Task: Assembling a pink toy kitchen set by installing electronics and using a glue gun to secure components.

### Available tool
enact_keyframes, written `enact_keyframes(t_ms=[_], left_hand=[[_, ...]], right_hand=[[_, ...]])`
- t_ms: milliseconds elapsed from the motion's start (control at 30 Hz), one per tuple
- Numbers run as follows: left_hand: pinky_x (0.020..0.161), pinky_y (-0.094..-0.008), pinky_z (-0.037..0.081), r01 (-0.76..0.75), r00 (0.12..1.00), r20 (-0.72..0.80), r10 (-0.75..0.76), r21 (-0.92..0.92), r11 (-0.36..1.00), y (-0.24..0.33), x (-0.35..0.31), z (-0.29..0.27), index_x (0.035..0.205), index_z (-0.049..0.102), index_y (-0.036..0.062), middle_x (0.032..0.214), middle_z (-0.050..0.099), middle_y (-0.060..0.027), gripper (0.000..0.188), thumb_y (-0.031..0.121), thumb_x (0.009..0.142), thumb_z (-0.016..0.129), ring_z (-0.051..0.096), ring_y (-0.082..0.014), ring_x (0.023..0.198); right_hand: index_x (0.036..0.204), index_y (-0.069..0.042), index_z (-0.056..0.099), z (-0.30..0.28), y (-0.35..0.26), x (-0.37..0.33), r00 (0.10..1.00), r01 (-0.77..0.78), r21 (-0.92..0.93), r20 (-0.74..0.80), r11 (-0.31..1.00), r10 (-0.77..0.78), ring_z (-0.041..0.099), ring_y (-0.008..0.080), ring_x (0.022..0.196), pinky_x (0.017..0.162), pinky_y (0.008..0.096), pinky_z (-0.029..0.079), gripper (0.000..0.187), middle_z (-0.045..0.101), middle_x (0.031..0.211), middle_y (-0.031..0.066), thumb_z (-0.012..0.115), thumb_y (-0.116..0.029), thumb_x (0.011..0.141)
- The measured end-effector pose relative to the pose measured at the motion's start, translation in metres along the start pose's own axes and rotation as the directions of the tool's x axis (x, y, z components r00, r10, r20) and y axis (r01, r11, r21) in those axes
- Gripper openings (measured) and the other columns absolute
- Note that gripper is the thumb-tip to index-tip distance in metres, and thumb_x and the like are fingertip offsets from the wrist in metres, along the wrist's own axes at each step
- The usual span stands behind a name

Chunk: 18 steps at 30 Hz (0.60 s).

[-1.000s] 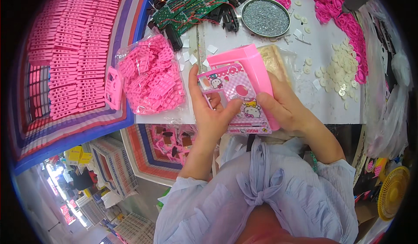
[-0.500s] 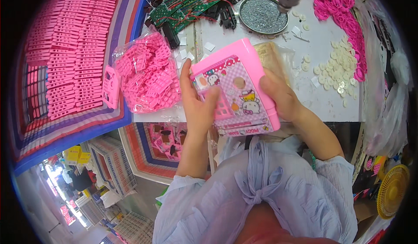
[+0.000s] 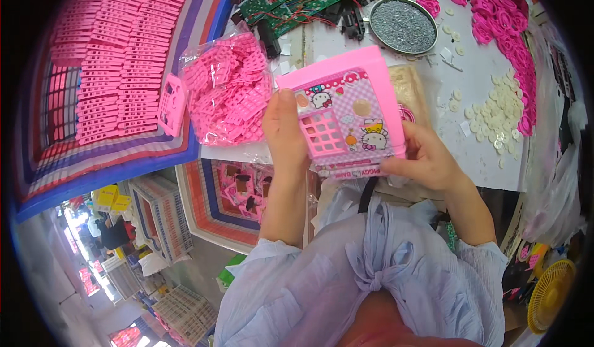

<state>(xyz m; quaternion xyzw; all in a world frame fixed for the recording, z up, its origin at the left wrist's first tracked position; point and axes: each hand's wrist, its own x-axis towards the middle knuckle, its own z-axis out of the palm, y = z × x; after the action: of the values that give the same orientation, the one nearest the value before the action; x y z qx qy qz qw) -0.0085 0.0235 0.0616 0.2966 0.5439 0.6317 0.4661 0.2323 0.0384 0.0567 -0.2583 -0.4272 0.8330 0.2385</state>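
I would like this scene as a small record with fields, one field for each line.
Held thing: pink rectangular plastic case with printed front and square-holed grid
Left hand: holds the case's left edge, thumb in front
Right hand: holds the case's lower right corner
Left of case: clear plastic bag of pink grid pieces
Far left: blue-rimmed crate with rows of pink slotted plastic parts
Beyond case: green circuit boards with red wires; round dish of small grey pieces
Right: pile of round white discs

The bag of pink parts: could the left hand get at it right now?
Probably yes: the bag lies just beside the left hand, with nothing visible between them, though that hand would likely have to let go of the pink case first.
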Motion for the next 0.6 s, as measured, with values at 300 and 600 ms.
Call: enact_keyframes(t_ms=[300, 600], left_hand=[[0.077, -0.0279, 0.051, -0.095, 0.995, 0.032, 0.092, 0.146, 0.985, -0.019, 0.002, -0.004, 0.107, 0.065, -0.002, 0.095, 0.069, -0.0059, 0.053, 0.04, 0.111, 0.033, 0.063, -0.01, 0.084], [0.071, -0.0276, 0.049, -0.27, 0.962, 0.134, 0.239, 0.319, 0.909, -0.038, -0.015, -0.008, 0.101, 0.068, -0.0026, 0.088, 0.069, -0.0041, 0.045, 0.032, 0.11, 0.041, 0.059, -0.0081, 0.08]], right_hand=[[0.14, 0.003, 0.05, 0.0, -0.003, 0.003, 0.985, 0.087, 0.006, -0.147, 0.996, -0.085, 0.064, 0.0167, 0.115, 0.101, 0.0333, 0.052, 0.053, 0.065, 0.129, 0.0111, 0.069, 0.001, 0.091], [0.139, 0.004, 0.05, 0.0, 0.012, -0.001, 0.978, 0.136, -0.068, -0.148, 0.988, -0.145, 0.063, 0.0165, 0.115, 0.101, 0.0329, 0.051, 0.052, 0.064, 0.13, 0.0113, 0.07, -0.001, 0.091]])
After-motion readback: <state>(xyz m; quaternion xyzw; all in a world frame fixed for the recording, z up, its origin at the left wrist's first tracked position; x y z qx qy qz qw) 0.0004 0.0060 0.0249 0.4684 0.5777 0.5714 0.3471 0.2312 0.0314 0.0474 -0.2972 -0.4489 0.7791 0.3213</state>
